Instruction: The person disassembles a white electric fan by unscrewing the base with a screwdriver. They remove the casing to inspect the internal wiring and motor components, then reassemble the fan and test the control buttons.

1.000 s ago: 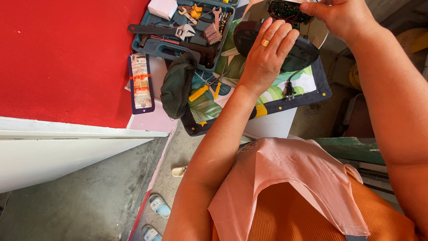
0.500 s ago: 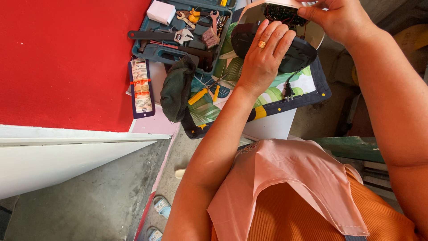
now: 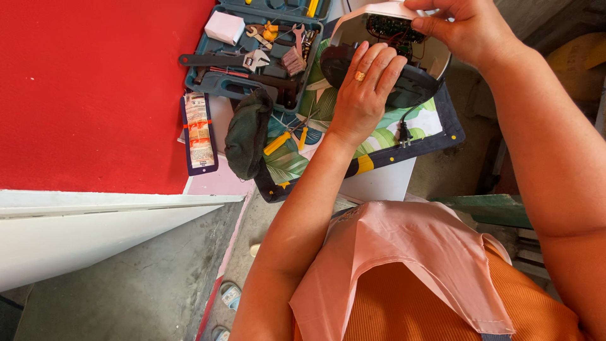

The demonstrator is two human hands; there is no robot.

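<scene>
Left hand point(image 3: 366, 95) spread flat over the dark rounded housing point(image 3: 410, 82) of a small appliance, fingers point(image 3: 379, 63) wide and pressing down, gold ring showing. Right hand point(image 3: 464, 31) up at the white shell point(image 3: 379, 16), fingers pinched narrow on its rim near the exposed circuit board point(image 3: 394, 28). Appliance tilted at the far end of the bench, over the leaf-print cloth point(image 3: 353, 142).

Doing this step well, judging from the grip:
- Keep left palm as the anchor; dark body is smooth, curved plastic, prob. slippery, so press w/ pads, not tips.
- Lift white shell slowly & evenly; thin wires run from board to body, so no yanking.
- Keep fingertips on shell edge, off the board components.
- Mind the black cord and plug point(image 3: 404, 134) dangling over the cloth; easy snag.

Materials/shapes: shell glossy, hard, rounded; board dark w/ small parts, detail too small to tell. Cloth soft, flat, dark-bordered. Teal moulded tool case point(image 3: 208, 79) open just beside, holding an adjustable wrench point(image 3: 221, 60), steel, matte. Yellow-handled screwdriver point(image 3: 284, 140) lying on cloth near left wrist. Dark green rag point(image 3: 247, 132) bunched, soft, between case and cloth. Flat blister pack point(image 3: 199, 129) on the red surface point(image 3: 88, 95) edge.
</scene>
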